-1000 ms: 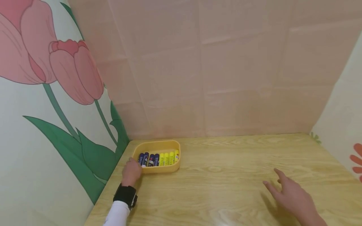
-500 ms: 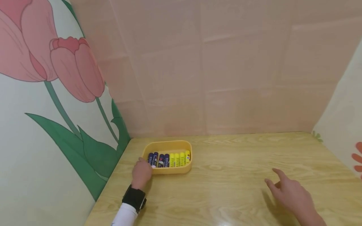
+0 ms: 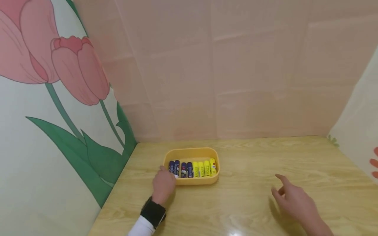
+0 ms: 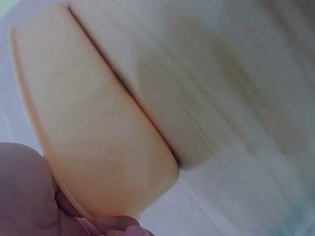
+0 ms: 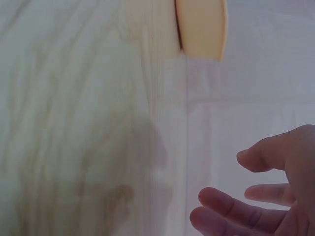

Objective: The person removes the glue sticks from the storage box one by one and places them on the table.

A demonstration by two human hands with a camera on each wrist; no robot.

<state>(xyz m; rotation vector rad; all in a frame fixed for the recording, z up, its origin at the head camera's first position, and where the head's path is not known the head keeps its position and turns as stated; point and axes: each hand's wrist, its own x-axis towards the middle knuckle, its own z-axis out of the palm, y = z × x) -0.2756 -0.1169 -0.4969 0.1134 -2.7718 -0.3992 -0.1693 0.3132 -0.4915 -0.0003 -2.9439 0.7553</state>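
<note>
A yellow plastic tray (image 3: 195, 181) stands on the wooden table, holding a row of small glue sticks. Dark blue sticks (image 3: 183, 170) lie on its left side, bright yellow ones (image 3: 201, 169) on its right. My left hand (image 3: 163, 185) grips the tray's near left corner; in the left wrist view its thumb and fingers pinch the rim of the tray (image 4: 108, 128). Off to the right, my right hand (image 3: 293, 200) hovers over the table with thumb and fingers spread loosely, holding nothing. The right wrist view shows those relaxed fingers (image 5: 231, 209), with the tray's end (image 5: 202, 29) beyond.
The wooden table (image 3: 242, 203) runs back to a wall covered with creased pinkish-brown sheeting (image 3: 236, 72). A side wall with painted tulips (image 3: 79, 72) borders the left edge, and a pale wall (image 3: 360, 124) with red petals borders the right.
My left hand has slid the tray with its glue sticks to the right along the table, from near the left corner toward the middle. The right hand has barely shifted, slightly leftward.
</note>
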